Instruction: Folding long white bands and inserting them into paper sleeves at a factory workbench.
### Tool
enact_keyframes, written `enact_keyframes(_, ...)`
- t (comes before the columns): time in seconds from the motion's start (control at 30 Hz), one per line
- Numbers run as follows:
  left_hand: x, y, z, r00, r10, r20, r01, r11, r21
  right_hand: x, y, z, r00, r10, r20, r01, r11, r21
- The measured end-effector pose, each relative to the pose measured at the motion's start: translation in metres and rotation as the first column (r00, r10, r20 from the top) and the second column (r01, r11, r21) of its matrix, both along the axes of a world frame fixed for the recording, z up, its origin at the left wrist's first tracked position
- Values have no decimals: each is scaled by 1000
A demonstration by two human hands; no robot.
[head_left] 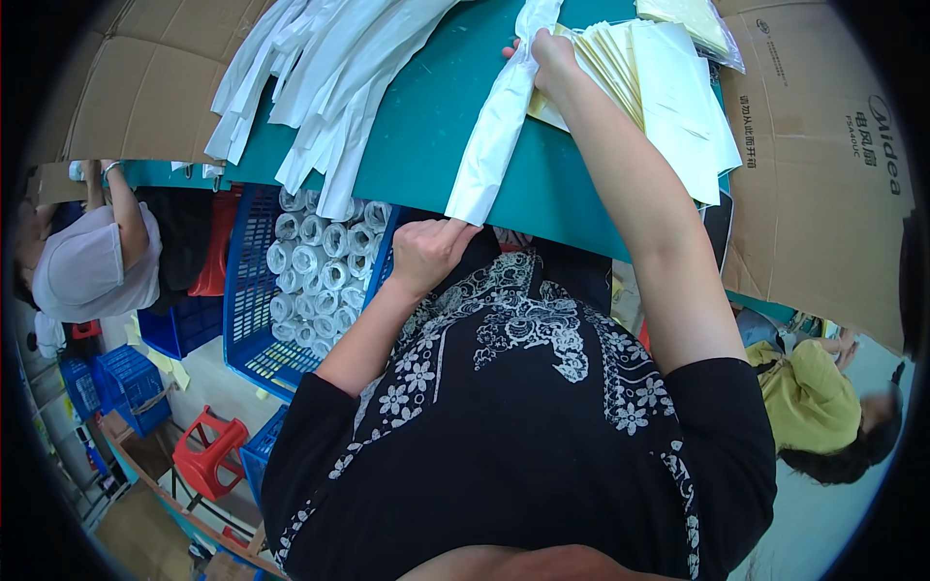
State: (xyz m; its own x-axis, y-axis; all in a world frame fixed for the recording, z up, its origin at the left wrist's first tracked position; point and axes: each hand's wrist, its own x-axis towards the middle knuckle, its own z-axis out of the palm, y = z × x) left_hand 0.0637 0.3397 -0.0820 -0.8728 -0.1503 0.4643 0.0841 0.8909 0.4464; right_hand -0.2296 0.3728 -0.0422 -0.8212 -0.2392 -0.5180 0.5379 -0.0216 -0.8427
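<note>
Holding one long, flat white plastic sleeve (496, 131) by both ends, the worker has it stretched slantwise across the teal table (426, 126), its lower end jutting just over the near edge. The left hand (426, 257) is at that near edge, fingers curled in and the index finger pressed to the sleeve's tip; its thumb I cannot make out. The right hand (554, 60) reaches far across the table, pinching the sleeve higher up, with fingertips showing past its left side.

Just beside the right hand, on the table's right part, cream paper sheets (668, 87) lie fanned and overlapping, with a plastic-wrapped packet of paper (683, 19) beyond them. Over the table's left part spreads a heap of white plastic sleeves (339, 68), several tails hanging past the near edge. Brown cardboard stands at either side of the table, a left sheet (145, 97) and a large printed right panel (814, 223).

Below the table's near edge, to the left, a blue plastic crate (242, 281) is packed with whitish rolls (320, 261), round ends showing. Farther from the table on that side is a red plastic stool (231, 433). One co-worker in a pale top (97, 261) is left of the table, another in a yellow top (814, 397) to its right.
</note>
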Motion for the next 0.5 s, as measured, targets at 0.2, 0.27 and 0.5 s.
enact_keyframes(0.2, -4, -21, -2, 978, -183, -98, 162, 968, -192, -2, 0, -1, 999, -10, 35, 11, 999, -35)
enact_keyframes(0.27, -6, -25, 2, 964, -244, -105, 217, 952, -214, -4, 0, -1, 999, 6, 49, -4, 999, -46)
enact_keyframes(0.5, 5, -28, 2, 865, -470, -173, 425, 872, -245, 0, 1, 1, 999, 43, 28, -42, 999, -35)
